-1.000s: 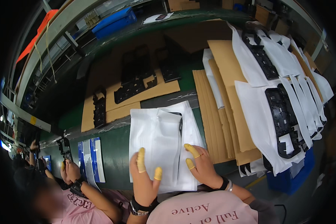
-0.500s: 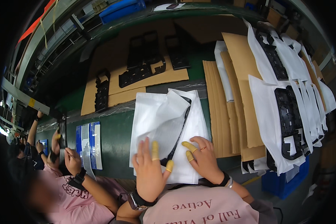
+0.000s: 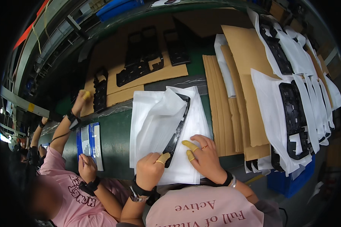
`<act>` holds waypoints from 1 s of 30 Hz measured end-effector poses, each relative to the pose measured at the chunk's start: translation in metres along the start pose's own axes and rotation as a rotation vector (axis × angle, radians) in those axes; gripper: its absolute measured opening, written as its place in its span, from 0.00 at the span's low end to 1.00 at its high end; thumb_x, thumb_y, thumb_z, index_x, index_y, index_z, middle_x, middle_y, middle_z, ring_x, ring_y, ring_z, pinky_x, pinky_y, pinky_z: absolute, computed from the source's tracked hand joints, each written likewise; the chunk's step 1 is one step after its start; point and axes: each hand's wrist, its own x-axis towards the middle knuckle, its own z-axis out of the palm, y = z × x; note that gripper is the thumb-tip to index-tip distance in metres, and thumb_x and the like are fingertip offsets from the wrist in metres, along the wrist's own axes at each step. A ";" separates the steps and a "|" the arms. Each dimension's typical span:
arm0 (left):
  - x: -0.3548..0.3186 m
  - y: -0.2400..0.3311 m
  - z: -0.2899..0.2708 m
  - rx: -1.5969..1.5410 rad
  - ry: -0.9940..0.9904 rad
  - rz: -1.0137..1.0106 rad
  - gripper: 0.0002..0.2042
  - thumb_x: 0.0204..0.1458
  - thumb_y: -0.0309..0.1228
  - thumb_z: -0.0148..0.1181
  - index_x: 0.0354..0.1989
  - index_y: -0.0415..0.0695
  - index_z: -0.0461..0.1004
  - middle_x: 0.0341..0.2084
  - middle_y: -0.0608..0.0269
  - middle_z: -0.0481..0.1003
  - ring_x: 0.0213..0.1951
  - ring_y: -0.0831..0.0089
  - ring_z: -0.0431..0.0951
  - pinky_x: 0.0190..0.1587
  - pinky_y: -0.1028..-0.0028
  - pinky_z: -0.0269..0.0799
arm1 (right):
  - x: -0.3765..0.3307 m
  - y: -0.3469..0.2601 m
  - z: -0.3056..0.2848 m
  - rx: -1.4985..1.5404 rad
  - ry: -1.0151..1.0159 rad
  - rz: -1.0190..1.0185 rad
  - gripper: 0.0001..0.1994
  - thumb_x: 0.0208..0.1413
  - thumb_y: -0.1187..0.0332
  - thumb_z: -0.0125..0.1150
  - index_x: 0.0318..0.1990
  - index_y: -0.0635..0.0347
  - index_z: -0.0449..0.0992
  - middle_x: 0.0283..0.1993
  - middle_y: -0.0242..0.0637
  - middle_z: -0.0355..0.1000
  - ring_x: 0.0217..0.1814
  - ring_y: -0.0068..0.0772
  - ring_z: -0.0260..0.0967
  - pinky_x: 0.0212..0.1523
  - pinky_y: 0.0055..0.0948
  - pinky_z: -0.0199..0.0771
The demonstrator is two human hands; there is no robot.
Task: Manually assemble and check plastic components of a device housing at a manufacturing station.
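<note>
In the head view, a black plastic part [image 3: 177, 132] slants across the picture's centre, partly covered by a white sheet [image 3: 161, 115], the left hand [image 3: 150, 170] curled at its lower end, grip impossible to tell, the right hand [image 3: 205, 159] loosely open over more white sheets [image 3: 196, 113].

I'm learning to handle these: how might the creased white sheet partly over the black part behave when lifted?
The sheet is probably floppy, given its creases and soft folds. It likely weighs little, since it looks thin.
</note>
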 end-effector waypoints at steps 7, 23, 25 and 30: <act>0.004 -0.011 -0.018 0.013 0.355 -0.655 0.16 0.41 0.19 0.56 0.42 0.43 0.77 0.18 0.59 0.66 0.20 0.65 0.66 0.25 0.69 0.63 | -0.001 0.003 0.000 0.044 0.008 0.003 0.09 0.48 0.69 0.58 0.33 0.66 0.77 0.51 0.41 0.63 0.56 0.45 0.58 0.55 0.41 0.57; 0.006 0.007 0.001 0.007 -0.231 -0.432 0.43 0.38 0.37 0.70 0.63 0.42 0.52 0.47 0.46 0.65 0.45 0.55 0.69 0.45 0.63 0.67 | 0.000 0.003 -0.002 0.074 0.017 -0.019 0.11 0.48 0.67 0.60 0.37 0.63 0.78 0.51 0.40 0.63 0.56 0.44 0.58 0.55 0.41 0.58; 0.011 0.007 -0.004 -0.344 -0.221 -0.552 0.42 0.39 0.37 0.69 0.64 0.42 0.52 0.45 0.47 0.67 0.41 0.57 0.70 0.45 0.65 0.67 | 0.000 0.004 -0.003 0.030 0.011 -0.035 0.12 0.48 0.65 0.61 0.39 0.61 0.77 0.51 0.41 0.63 0.56 0.44 0.58 0.55 0.41 0.58; 0.005 -0.006 -0.007 -1.724 -0.115 -0.705 0.44 0.44 0.51 0.60 0.66 0.43 0.47 0.50 0.41 0.66 0.47 0.55 0.72 0.49 0.63 0.71 | 0.000 0.000 -0.001 0.038 -0.018 0.022 0.15 0.46 0.63 0.63 0.41 0.60 0.77 0.51 0.42 0.62 0.56 0.45 0.58 0.55 0.40 0.58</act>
